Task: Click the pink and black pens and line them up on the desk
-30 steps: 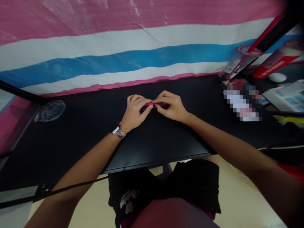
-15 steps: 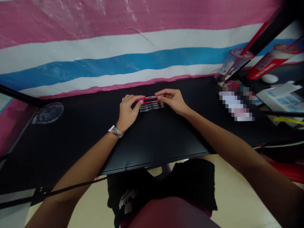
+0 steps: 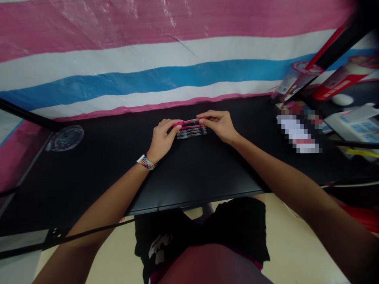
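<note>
Head view: left hand (image 3: 164,138) and right hand (image 3: 220,125), fingers closed, grip opposite ends of a pink-tipped pen (image 3: 191,121). Toward six o'clock, more pens (image 3: 192,133) lie on the black surface (image 3: 189,173); toward nine o'clock, a clear disc (image 3: 67,137).

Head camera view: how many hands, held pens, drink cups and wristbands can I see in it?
Hands: 2 (left hand, right hand)
Held pen: 1
Drink cups: 2 (clear cup, red-and-white cup)
Wristband: 1
Total: 6
</note>
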`<state>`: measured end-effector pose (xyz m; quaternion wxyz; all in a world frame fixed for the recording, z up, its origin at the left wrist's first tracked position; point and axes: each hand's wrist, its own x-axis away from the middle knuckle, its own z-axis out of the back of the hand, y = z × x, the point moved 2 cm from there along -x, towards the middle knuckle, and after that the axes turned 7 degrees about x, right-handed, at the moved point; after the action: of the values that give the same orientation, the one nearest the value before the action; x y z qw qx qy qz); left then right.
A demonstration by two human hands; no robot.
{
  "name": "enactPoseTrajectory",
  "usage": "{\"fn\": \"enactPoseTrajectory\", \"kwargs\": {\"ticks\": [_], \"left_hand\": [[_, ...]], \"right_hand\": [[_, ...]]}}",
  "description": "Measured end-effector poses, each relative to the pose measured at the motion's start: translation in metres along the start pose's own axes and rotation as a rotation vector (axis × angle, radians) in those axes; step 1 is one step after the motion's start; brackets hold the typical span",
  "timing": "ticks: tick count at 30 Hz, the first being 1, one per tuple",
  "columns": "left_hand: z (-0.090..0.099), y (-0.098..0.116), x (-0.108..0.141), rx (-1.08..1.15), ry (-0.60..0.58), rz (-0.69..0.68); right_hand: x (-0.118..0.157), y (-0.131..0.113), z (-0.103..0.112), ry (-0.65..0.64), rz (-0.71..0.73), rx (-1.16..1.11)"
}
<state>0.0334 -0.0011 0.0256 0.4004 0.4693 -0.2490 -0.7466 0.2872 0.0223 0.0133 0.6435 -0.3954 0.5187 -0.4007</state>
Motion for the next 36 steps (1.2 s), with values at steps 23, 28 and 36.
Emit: {"fn": "enactPoseTrajectory", "kwargs": {"ticks": [23, 28, 36], "left_hand": [[0.008, -0.012, -0.01, 0.209, 0.126, 0.106], [0.008, -0.014, -0.01, 0.24, 0.075, 0.16], [0.008, -0.019, -0.011, 0.24, 0.081, 0.137]], "right_hand": [[-0.006, 0.013, 0.002, 0.032, -0.1, -0.074], [-0.006, 0.01, 0.001, 0.044, -0.109, -0.113], [-0.005, 0.011, -0.001, 0.051, -0.137, -0.107]]}}
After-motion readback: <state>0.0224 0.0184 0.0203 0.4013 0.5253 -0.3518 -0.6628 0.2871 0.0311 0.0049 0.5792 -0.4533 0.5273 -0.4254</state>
